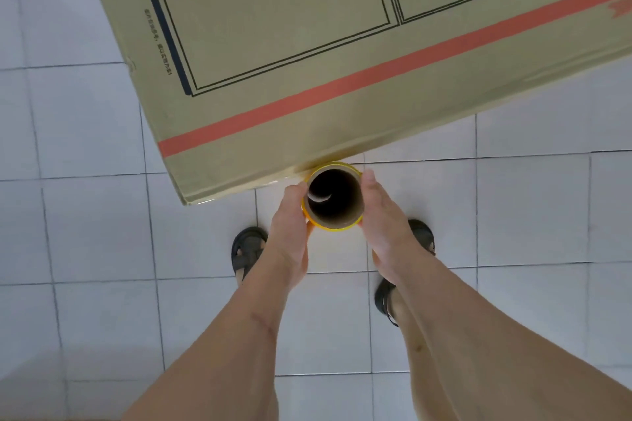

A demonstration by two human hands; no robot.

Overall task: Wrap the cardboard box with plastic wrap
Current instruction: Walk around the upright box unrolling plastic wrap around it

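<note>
A large cardboard box with a red stripe and black line drawings fills the upper part of the view, lying on the tiled floor. A roll of plastic wrap is seen end-on, showing its brown cardboard core with a yellow rim, and it stands just off the box's near edge. My left hand grips the roll's left side with its fingers curled round it. My right hand presses against the roll's right side with its fingers straight. No loose film shows.
White floor tiles surround the box on the left, right and near side. My two feet in dark sandals stand right below my hands, close to the box's near edge.
</note>
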